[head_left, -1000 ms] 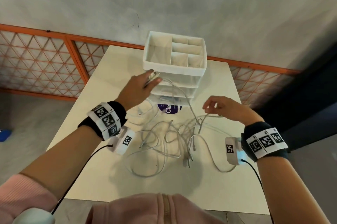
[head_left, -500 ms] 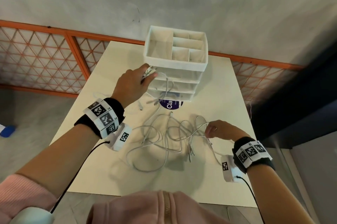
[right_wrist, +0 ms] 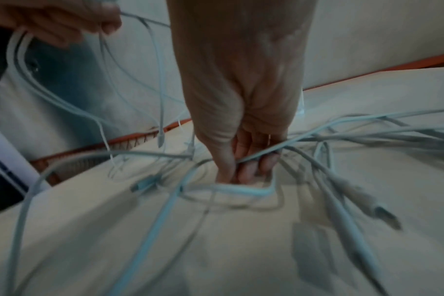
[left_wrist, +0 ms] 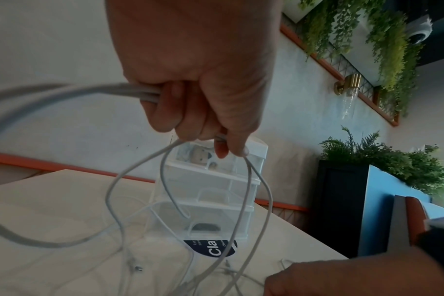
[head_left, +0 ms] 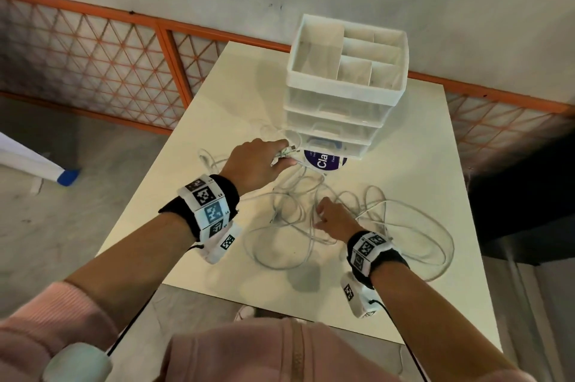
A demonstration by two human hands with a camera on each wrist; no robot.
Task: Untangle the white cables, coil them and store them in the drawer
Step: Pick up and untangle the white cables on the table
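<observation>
A tangle of white cables [head_left: 311, 226] sprawls over the middle of the cream table [head_left: 404, 195], with one wide loop [head_left: 435, 226] reaching to the right. My left hand [head_left: 258, 160] grips a bunch of cable strands [left_wrist: 139, 93] just in front of the drawer unit, and loops hang from its fingers. My right hand [head_left: 329, 216] is low in the pile, with its fingers curled round a cable strand [right_wrist: 261, 154] close to the tabletop. The white drawer unit [head_left: 342, 101] stands at the back with its three clear drawers closed.
A round purple sticker [head_left: 323, 160] lies on the table in front of the drawer unit. An orange lattice railing [head_left: 109, 70] runs behind the table. A dark planter [left_wrist: 342, 200] with green plants stands to the right. The table's front edge is near my body.
My left hand has dropped from the upper drawers to the table in front of the unit, still holding cables. My right hand has come down and left into the tangle.
</observation>
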